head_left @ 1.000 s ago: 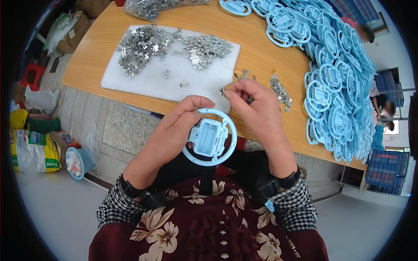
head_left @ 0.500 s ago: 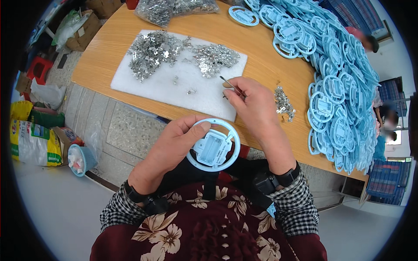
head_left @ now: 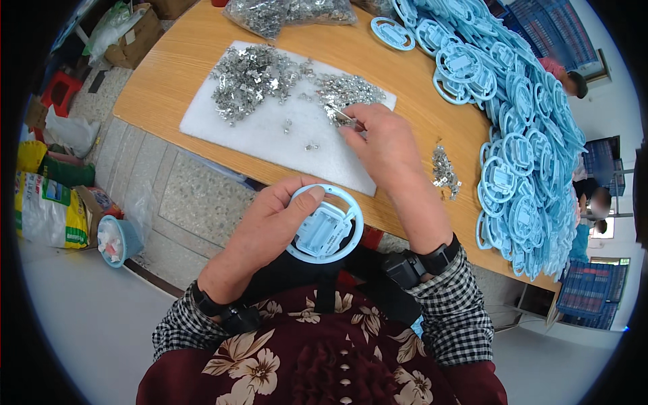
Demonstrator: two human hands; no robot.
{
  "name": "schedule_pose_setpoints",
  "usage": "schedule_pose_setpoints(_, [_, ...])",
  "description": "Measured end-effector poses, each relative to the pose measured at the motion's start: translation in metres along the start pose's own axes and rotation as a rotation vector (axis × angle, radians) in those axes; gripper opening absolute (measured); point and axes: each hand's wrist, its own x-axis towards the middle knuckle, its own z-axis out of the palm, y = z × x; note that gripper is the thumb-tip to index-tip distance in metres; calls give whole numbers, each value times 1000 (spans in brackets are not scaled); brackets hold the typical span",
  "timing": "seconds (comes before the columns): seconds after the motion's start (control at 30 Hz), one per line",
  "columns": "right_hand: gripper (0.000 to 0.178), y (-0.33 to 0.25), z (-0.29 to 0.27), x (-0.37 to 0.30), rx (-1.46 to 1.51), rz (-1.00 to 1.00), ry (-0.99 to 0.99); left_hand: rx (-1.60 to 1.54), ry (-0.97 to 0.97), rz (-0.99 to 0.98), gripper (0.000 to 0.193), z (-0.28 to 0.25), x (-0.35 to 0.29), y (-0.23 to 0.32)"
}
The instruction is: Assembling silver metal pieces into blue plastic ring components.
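Observation:
My left hand [head_left: 271, 217] grips a light-blue round plastic part [head_left: 324, 237] by its rim, thumb on top. The part is a ring with a boxy compartment in the middle, held above my lap. My right hand [head_left: 386, 143] pinches slim metal tweezers [head_left: 343, 116], their tip at the smaller heap of shiny metal clips [head_left: 347, 89]. Whether a clip is between the tips is too small to tell. Both that heap and a larger heap of metal clips [head_left: 251, 82] lie on a white foam sheet [head_left: 219, 138].
A large pile of blue plastic parts [head_left: 520, 152] covers the right side of the wooden table [head_left: 158, 101]. A small cluster of metal pieces [head_left: 444, 170] lies right of my right wrist. Clear bags of metal pieces [head_left: 260, 15] sit at the back. A blue bin [head_left: 131, 239] stands left.
My right hand has moved forward and left with the tweezers, from the foam's right edge to the smaller heap. The blue part has shifted slightly left in my left hand. The view has shifted a little.

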Motion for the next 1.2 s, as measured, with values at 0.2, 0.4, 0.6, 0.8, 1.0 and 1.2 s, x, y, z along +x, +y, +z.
schedule_pose_setpoints(0.2, [18, -4, -10, -3, -41, 15, -156, -19, -13, -3, 26, -3, -2, 0])
schedule_pose_setpoints(0.4, [18, -2, -24, -10, 76, 136, -148, -2, -9, -18, 26, -3, -1, -1])
schedule_pose_setpoints(0.6, [18, 2, -14, -11, -103, -35, -123, 19, -9, -36, 26, 0, 3, -3])
schedule_pose_setpoints(0.8, [14, -6, -18, -12, -3, 4, -144, -11, 32, -2, 23, 4, 7, 1])
schedule_pose_setpoints(1.0, [10, -21, -39, -41, 147, -119, -87, 44, -26, -12, 20, 11, 13, 12])
schedule_pose_setpoints(1.2, [9, -19, -47, -62, 42, -303, -2, 3, -93, -44, 26, 16, 21, 0])
